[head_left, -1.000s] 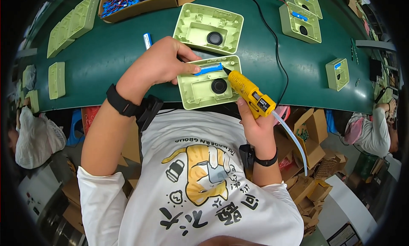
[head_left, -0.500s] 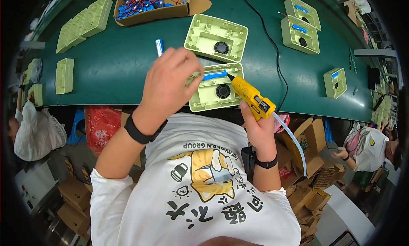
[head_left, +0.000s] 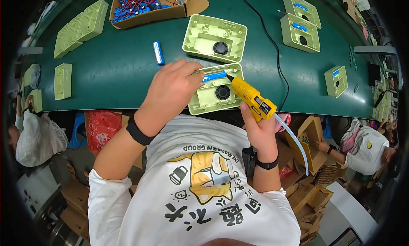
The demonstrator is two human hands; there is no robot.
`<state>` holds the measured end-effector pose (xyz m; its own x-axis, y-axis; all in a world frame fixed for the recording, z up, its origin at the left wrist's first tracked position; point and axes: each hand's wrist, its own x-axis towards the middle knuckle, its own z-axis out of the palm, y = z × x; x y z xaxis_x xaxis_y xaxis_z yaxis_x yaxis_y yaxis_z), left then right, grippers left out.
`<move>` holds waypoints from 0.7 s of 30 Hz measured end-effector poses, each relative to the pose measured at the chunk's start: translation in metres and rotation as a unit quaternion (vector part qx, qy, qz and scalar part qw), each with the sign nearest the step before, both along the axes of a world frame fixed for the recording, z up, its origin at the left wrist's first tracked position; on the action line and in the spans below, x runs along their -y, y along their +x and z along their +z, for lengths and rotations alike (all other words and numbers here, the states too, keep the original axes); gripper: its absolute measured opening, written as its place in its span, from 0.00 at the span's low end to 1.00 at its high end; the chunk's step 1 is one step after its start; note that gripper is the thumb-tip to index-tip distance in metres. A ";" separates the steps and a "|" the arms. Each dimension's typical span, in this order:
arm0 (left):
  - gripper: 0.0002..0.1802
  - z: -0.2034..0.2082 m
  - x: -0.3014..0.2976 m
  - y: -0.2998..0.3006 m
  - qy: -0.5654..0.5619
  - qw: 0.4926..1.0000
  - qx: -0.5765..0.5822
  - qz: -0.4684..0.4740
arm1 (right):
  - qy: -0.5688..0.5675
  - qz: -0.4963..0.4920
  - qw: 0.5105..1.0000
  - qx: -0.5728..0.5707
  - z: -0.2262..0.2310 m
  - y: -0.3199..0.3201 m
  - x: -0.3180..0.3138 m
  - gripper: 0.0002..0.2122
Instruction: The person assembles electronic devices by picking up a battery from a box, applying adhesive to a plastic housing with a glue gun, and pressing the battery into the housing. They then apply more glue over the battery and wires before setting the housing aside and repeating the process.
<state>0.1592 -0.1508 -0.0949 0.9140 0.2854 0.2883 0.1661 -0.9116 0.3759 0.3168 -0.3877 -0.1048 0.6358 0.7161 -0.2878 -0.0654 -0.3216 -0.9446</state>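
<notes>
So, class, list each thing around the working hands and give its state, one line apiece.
Left hand: fingers at the inner battery's left end, exact grip hidden
Right hand: gripping the glue gun
Glue gun: nozzle at the inner battery's right end
Inner battery: lying inside the near shell
Near shell: open side up
Far shell: open side up
Cardboard box: open
</notes>
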 end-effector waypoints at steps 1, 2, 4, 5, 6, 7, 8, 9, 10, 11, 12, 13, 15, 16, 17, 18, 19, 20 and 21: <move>0.08 -0.001 0.000 0.000 -0.004 1.000 0.005 -0.001 | 0.004 0.002 1.000 0.008 0.000 0.000 0.000 0.12; 0.08 -0.001 0.000 0.000 -0.005 1.000 0.004 -0.001 | 0.008 0.004 1.000 0.017 -0.001 0.000 0.000 0.12; 0.08 0.000 -0.003 0.000 -0.020 1.000 0.003 -0.003 | 0.008 0.004 1.000 0.011 -0.001 0.000 0.001 0.12; 0.08 0.001 -0.003 0.000 -0.028 1.000 0.003 -0.004 | 0.009 0.004 1.000 0.006 -0.001 0.000 0.001 0.12; 0.08 0.001 -0.003 0.000 -0.029 1.000 0.002 -0.004 | 0.010 0.004 1.000 0.001 -0.002 0.000 0.001 0.12; 0.08 0.002 -0.003 0.000 -0.035 0.999 -0.004 0.000 | 0.009 0.005 1.000 0.001 -0.002 0.001 0.001 0.12; 0.08 0.002 -0.002 -0.001 -0.042 0.999 -0.009 0.004 | 0.012 0.009 1.000 0.011 -0.003 0.001 0.000 0.12; 0.07 0.002 -0.002 -0.001 -0.048 0.999 -0.015 0.008 | 0.016 0.013 1.000 0.021 -0.003 0.002 0.000 0.12; 0.07 0.002 -0.002 -0.001 -0.050 0.999 -0.015 0.009 | 0.020 0.017 0.999 0.031 -0.004 0.002 0.000 0.12; 0.07 0.001 -0.002 -0.001 -0.067 0.998 -0.012 0.008 | 0.019 0.017 0.999 0.031 -0.004 0.001 0.001 0.12; 0.07 -0.001 -0.003 -0.001 -0.085 0.996 -0.008 0.007 | 0.023 0.014 0.999 0.028 -0.005 0.000 0.003 0.12; 0.06 -0.002 -0.004 -0.001 -0.103 0.995 -0.005 0.005 | 0.028 0.010 0.999 0.026 -0.005 -0.001 0.004 0.12; 0.06 -0.002 -0.009 0.001 -0.113 0.994 -0.005 0.003 | 0.032 0.005 0.999 0.022 -0.003 -0.002 0.004 0.13; 0.06 -0.001 -0.012 0.002 -0.123 0.992 -0.005 0.000 | 0.022 0.009 1.000 0.020 -0.002 0.001 0.002 0.13; 0.06 -0.001 -0.014 0.003 -0.133 0.991 -0.004 -0.002 | 0.012 0.014 1.000 0.018 0.000 0.003 0.000 0.13; 0.06 -0.001 -0.016 0.005 -0.135 0.991 -0.007 -0.004 | 0.002 0.019 1.000 0.015 0.000 0.004 -0.001 0.12; 0.07 -0.001 -0.018 0.006 -0.162 0.987 -0.016 0.007 | 0.000 0.017 1.000 0.013 -0.002 0.004 -0.001 0.12; 0.07 -0.001 -0.019 0.007 -0.189 0.981 -0.025 0.017 | 0.011 0.014 1.000 0.016 -0.004 0.003 0.000 0.12; 0.07 -0.001 -0.020 0.008 -0.216 0.976 -0.034 0.027 | 0.022 0.011 1.000 0.019 -0.006 0.002 0.001 0.12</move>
